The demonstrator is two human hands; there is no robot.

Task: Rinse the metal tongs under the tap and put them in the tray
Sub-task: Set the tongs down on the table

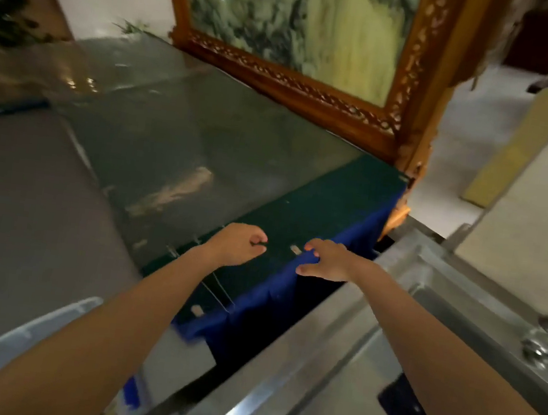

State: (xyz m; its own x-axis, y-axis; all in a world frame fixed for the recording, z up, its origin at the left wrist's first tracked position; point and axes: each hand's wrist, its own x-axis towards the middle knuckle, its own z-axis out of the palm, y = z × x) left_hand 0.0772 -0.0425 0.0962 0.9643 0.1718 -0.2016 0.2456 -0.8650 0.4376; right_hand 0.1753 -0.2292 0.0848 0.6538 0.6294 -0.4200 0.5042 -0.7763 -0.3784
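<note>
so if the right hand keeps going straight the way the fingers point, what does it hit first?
Probably the small pale tag on the dark tabletop, just ahead of the right hand. Beyond that, the left hand. Depth is unclear in the blur.

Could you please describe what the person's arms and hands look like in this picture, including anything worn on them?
Both forearms are bare for all of their visible length: no sleeves show. The left hand and the right hand wear no gloves, and I can see no watch, bracelet or ring, though the picture is somewhat blurred. The fingers are uncovered, with short nails as far as can be told.
</note>
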